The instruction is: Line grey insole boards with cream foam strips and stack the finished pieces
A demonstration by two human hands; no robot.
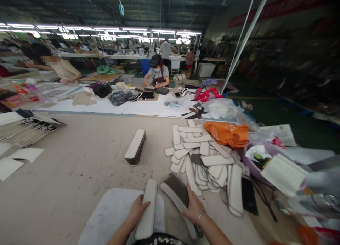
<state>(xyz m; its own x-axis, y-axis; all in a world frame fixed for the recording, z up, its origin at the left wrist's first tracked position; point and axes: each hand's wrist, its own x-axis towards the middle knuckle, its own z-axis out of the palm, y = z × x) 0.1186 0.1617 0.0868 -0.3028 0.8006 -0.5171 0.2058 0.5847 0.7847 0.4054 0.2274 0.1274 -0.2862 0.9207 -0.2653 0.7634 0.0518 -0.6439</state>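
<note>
My left hand (pixel 138 209) is closed on a long white rounded-end strip (pixel 149 206), thumb on top and fingers hidden beneath. In my right hand (pixel 196 206) is a bent strip stack (pixel 176 191), grey-brown on top with a paler side, gripped along its right edge. The two held pieces are close together but apart, above a white sheet (pixel 106 209). Farther ahead on the table stands a neat stack of strips (pixel 136 145), white on top. To the right lies a loose heap of similar white strips (pixel 212 161) with dark edges.
An orange bag (pixel 227 133) lies behind the heap. At right are a purple basin (pixel 248 163) and a black phone-like slab (pixel 249 195). Fanned panels (pixel 26 128) lie at far left. Across the table a co-worker (pixel 159 74) handles dark pieces.
</note>
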